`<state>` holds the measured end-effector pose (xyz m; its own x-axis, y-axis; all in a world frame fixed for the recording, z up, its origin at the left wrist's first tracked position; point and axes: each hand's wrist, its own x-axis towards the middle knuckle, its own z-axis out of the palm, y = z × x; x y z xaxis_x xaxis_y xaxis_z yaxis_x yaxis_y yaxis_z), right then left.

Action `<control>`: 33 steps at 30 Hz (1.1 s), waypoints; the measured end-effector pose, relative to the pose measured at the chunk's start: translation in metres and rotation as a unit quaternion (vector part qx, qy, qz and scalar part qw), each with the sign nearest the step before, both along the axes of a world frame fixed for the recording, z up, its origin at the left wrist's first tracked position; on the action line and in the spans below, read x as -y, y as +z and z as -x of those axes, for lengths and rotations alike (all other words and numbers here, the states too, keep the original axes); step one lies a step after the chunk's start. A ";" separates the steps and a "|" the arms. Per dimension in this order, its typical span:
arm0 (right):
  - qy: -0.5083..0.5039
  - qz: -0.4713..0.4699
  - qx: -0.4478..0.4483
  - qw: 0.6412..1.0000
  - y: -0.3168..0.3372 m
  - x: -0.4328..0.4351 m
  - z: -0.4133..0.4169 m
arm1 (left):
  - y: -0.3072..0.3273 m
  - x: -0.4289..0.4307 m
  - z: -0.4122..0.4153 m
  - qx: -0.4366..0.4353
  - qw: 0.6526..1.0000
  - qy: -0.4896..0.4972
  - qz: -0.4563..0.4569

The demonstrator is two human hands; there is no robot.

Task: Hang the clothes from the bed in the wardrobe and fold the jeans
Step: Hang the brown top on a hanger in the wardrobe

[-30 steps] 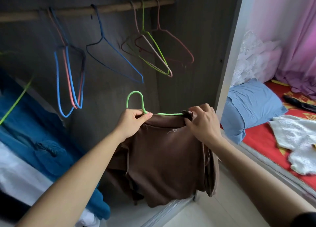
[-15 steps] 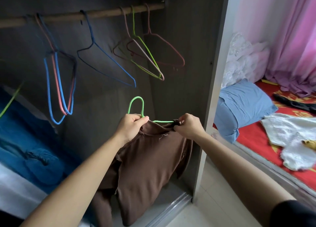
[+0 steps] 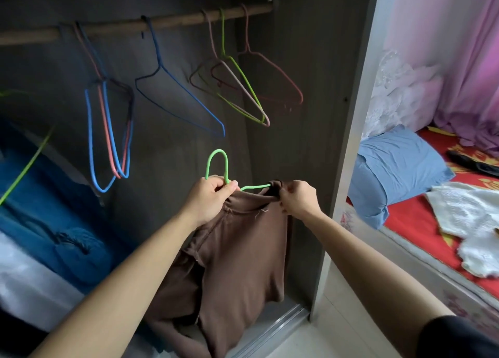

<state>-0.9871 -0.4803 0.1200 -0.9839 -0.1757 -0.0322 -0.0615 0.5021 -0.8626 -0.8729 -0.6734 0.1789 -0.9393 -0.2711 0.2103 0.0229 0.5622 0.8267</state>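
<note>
Green wire in one fist, brown cloth in the other. Grips the green hanger (image 3: 216, 150) at the base of its hook with the left hand (image 3: 210, 199), fingers curled round the wire and thumb on top. Pinches the collar of the brown top (image 3: 243, 249) with the right hand (image 3: 297, 199), right at the entry of the hanger's shoulder wire into the neck opening (how far inside, hidden by cloth). Holds both in front of the open wardrobe (image 3: 310, 101), well below the wooden rail (image 3: 121, 28), the top drooping loose toward the sliding track (image 3: 270, 328) at the bottom.

Overhead on the rail: a bunch of blue and pink hangers (image 3: 110, 141) at the left, a single dark blue hanger (image 3: 189, 91) in the middle, a green and pink group (image 3: 244, 83) at the right, all bare. Down at the left inside the wardrobe, bunched blue fabric (image 3: 40, 195). Off to the right, past the wardrobe's side panel, a bed (image 3: 410, 222) with a red sheet, a blue pillow (image 3: 399, 168), and a white lace garment (image 3: 464, 217) spread just beside the pillow, before a pink curtain (image 3: 472, 60).
</note>
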 end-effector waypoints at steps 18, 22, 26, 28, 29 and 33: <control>0.048 -0.146 -0.123 0.980 0.017 0.002 0.001 | -0.028 0.000 -0.001 -0.004 0.999 0.024 0.024; 0.124 0.096 -0.023 0.987 0.027 0.024 -0.031 | -0.031 0.002 0.006 0.001 0.998 0.030 0.049; 0.210 0.242 0.113 0.941 0.021 0.021 -0.046 | -0.032 0.020 0.006 0.006 0.997 0.047 0.058; 0.271 0.137 0.140 0.943 0.010 0.020 -0.051 | -0.035 0.021 0.005 -0.005 0.997 0.061 0.053; 0.305 0.046 0.159 0.938 0.003 0.019 -0.054 | -0.035 0.020 0.005 -0.023 0.996 0.073 0.049; 0.414 -0.246 0.190 0.856 -0.022 -0.001 -0.058 | -0.033 0.024 0.006 -0.099 0.989 0.106 0.040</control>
